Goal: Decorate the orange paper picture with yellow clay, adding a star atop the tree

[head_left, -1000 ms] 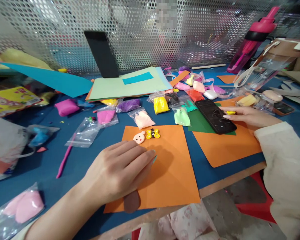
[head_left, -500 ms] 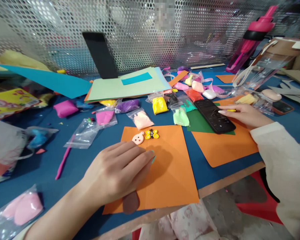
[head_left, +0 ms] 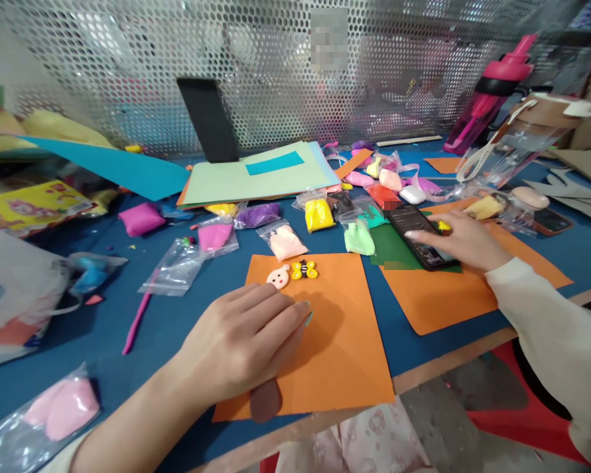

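Observation:
My left hand (head_left: 256, 335) is bent over the orange paper (head_left: 345, 355), fingers pressed together on a small teal piece (head_left: 308, 318) showing at the fingertips. Just beyond the knuckles lie a pale clay face (head_left: 278, 277) and a yellow-and-black clay butterfly (head_left: 304, 269). A brown clay piece (head_left: 265, 401) rests below the hand, on the paper's near edge. My right hand (head_left: 460, 240) reaches over a lit black phone (head_left: 418, 236), one finger extended to its screen. A small yellow piece (head_left: 443, 225) is held among that hand's fingers.
Bagged clay, such as a yellow pack (head_left: 318, 214), lies across the middle. A dark phone (head_left: 209, 121) leans on the metal mesh behind stacked paper (head_left: 226, 184). Bottles (head_left: 532, 141) stand back right; a pink tool (head_left: 140, 322) lies left.
My right hand has moved left over the phone, and the screen's picture has changed. More of the yellow piece shows. My left hand keeps its place over the paper; the whole view has shifted slightly.

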A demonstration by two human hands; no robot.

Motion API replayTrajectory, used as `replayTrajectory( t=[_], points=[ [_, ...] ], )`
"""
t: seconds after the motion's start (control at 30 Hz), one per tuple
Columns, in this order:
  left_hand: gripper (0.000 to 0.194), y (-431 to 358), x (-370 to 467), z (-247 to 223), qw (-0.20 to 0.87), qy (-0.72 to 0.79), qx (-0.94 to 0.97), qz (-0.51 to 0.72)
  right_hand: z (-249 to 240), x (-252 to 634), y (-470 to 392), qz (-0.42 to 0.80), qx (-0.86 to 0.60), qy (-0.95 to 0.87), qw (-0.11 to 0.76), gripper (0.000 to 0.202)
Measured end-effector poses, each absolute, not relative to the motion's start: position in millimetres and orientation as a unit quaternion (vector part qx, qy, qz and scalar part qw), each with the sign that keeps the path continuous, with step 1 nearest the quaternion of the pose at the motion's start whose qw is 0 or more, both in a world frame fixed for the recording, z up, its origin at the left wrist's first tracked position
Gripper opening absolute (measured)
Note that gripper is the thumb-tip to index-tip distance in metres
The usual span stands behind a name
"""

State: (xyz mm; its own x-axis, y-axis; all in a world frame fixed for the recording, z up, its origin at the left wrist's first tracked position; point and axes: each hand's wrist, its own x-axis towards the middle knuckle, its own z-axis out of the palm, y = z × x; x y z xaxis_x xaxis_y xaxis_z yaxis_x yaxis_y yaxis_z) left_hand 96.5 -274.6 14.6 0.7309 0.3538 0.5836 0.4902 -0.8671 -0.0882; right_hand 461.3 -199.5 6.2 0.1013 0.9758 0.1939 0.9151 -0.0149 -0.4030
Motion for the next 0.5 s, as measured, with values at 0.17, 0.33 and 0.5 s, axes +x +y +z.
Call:
replayTrajectory(
  t=[0.17, 0.33, 0.5],
  points=[
    [0.006, -274, 95, 15, 0.126, -0.227, -0.921, -0.291, 12, 436, -203, -0.009, -0.730, -0.674, 0.113, 0.051],
    [0.004, -269, 91, 19, 0.148, -0.236, -0.914, -0.294, 17, 443, -192, 0.010, -0.759, -0.647, 0.066, 0.045],
    [0.006, -266, 88, 22, 0.168, -0.239, -0.908, -0.301, 20, 451, -189, 0.050, -0.777, -0.624, 0.067, 0.048]
  ],
)
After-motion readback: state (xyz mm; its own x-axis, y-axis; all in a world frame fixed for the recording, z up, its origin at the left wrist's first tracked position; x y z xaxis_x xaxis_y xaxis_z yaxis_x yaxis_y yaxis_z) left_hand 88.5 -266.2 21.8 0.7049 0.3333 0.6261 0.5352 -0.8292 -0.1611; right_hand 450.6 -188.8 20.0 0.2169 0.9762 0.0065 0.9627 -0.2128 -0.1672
